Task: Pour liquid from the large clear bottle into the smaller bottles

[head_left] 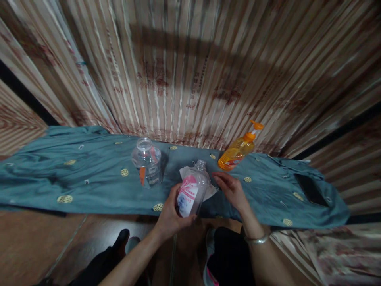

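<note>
My left hand (174, 214) is wrapped around a clear plastic bottle (200, 190) with a pink and white label. The bottle tilts, and its narrow neck points up and away from me with no cap visible on it. Beneath and behind it lies a crumpled white tissue (212, 191). Just right of the bottle, apart from it, is my right hand (232, 191), its fingers loosely stretched toward the neck. I see nothing held in it. A wide clear jar (148, 163) with an open mouth stands to the left. An orange pump bottle (237, 152) stands at the back right.
A bench covered with a teal patterned cloth (98, 178) runs across the view. On its right end lies a dark phone (311, 190). Behind it hangs a pleated, printed curtain (178, 79). My legs and shoes are below the bench's front edge.
</note>
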`<state>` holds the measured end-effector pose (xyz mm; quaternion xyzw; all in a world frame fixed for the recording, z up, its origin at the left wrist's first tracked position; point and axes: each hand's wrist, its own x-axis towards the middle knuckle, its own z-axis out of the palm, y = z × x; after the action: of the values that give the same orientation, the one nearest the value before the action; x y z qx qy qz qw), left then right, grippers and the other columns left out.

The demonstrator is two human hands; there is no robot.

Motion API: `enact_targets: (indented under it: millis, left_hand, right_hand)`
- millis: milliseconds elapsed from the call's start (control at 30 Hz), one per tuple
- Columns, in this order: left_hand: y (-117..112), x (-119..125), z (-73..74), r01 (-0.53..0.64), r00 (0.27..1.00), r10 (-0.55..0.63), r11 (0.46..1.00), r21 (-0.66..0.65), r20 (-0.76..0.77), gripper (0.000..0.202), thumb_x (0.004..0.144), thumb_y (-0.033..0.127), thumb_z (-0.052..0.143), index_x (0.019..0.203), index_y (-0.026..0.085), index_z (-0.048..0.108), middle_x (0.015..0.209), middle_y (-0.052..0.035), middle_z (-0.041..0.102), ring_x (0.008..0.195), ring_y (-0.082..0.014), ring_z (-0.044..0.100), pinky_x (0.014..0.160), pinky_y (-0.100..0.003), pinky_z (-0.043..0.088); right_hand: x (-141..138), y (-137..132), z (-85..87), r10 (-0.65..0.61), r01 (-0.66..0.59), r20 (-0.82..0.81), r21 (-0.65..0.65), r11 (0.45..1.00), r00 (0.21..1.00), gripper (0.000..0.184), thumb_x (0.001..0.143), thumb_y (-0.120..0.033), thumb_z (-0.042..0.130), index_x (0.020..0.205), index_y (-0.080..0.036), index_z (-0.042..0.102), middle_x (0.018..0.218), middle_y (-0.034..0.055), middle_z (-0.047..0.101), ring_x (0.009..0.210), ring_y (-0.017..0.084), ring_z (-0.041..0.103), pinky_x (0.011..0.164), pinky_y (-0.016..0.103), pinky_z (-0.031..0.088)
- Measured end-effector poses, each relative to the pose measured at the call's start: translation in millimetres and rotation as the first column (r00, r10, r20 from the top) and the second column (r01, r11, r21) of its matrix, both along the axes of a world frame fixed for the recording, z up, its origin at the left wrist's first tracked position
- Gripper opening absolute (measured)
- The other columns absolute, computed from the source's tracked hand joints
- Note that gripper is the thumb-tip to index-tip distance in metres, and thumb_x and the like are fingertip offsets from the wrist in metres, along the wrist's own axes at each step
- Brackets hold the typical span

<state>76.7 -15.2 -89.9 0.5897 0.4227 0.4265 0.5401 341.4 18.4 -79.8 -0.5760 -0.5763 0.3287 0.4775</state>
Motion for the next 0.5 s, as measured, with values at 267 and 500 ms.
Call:
enact_targets:
  millis: [267,500]
  left_hand:
    - [9,1,-3.9,-0.130,0.991,0.132,0.987,0.094,-0.011,0.096,0.068,0.045,0.086,0.150,0.017,0.046,0.150,-0.0197,0.062,0.139,-0.0386,0.062,0.119,-0.054,0.049]
    - [10,-2,0.2,-0.187,0.979,0.198,0.966,0.179,-0.043,0.096,0.058,0.045,0.096,0.144,0.023,0.059,0.143,-0.0147,0.065,0.136,-0.0361,0.063,0.119,-0.056,0.049]
  right_hand:
    - [-79,-12,11.0,0.354,-0.443,-0.443,-0.113,0.889,0.824,0.063,0.069,-0.073,0.092,0.112,-0.028,0.081,0.109,0.0050,0.083,0.105,0.029,0.076,0.103,0.046,0.059]
    - [-85,-1,6.9,0.182,-0.256,-0.326,-0.201,0.946,0.928,0.049,0.068,-0.055,0.094,0.101,-0.023,0.079,0.098,0.0056,0.085,0.092,0.031,0.078,0.088,0.045,0.063]
